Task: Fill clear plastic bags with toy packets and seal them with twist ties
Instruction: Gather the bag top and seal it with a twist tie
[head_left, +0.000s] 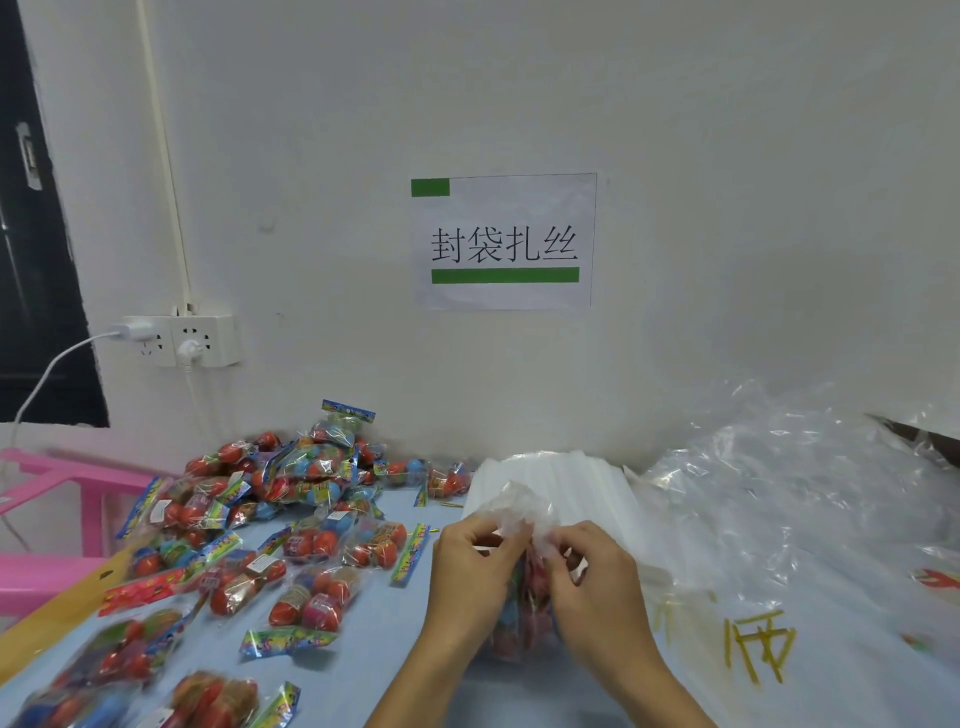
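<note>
- We're pinching the gathered neck of the filled clear bag (519, 613) with our left hand (470, 577) and right hand (597, 582), toy packets bulging just below our fingertips.
- Risk: the slick film is slipping loose before any twist tie (748, 649), lying right of our fingers, gets on.

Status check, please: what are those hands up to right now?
Left hand and right hand pinching neck of filled bag. Twist ties lie to the right. Nothing blocking.
</note>
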